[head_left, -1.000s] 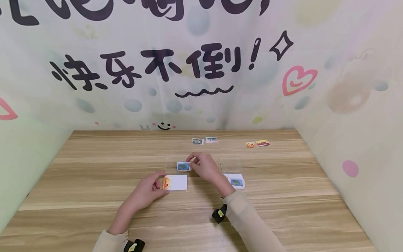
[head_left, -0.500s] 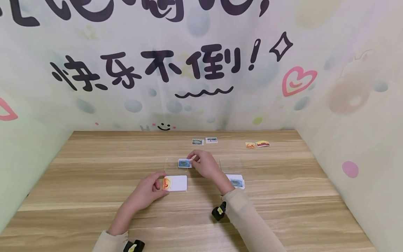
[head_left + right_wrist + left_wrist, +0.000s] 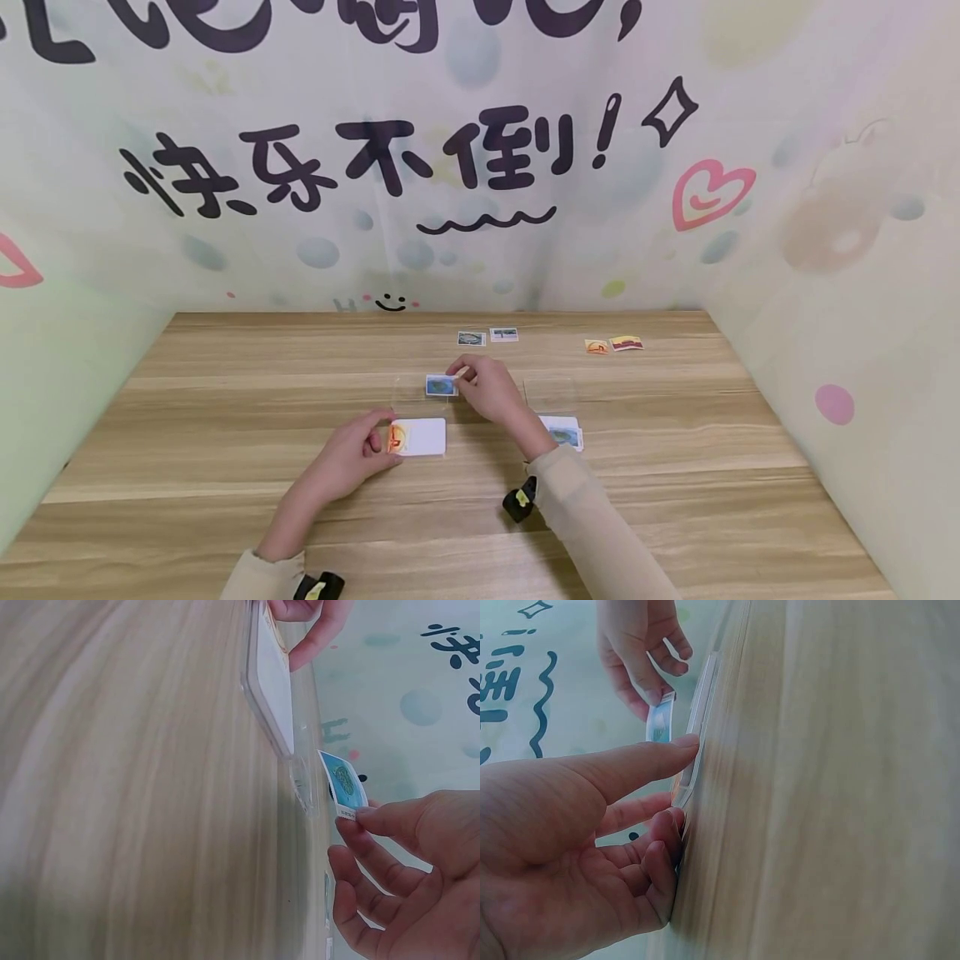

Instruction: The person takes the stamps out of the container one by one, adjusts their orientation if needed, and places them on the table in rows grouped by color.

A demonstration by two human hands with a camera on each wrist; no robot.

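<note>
My left hand (image 3: 347,454) holds a small clear plastic case (image 3: 427,437) by its left end, thumb at the near edge and index finger at the far edge. The case has a white inside, and an orange stamp (image 3: 398,437) lies at its left. Beyond it, my right hand (image 3: 489,392) pinches a blue stamp (image 3: 345,787) with a green shape on it between thumb and index finger. In the left wrist view this stamp (image 3: 660,722) hangs past the case. The right hand's other fingers are loosely bent.
A clear lid (image 3: 407,393) lies behind the held case, and another clear lid (image 3: 550,393) to the right. A second white case (image 3: 547,423) carries a blue stamp (image 3: 564,437), partly behind my right wrist. Several loose stamps (image 3: 504,334) lie near the table's back edge.
The right hand has shifted slightly away from me with the blue stamp, which now overlaps the area behind the case a little higher in the head view. My left hand stays put.
</note>
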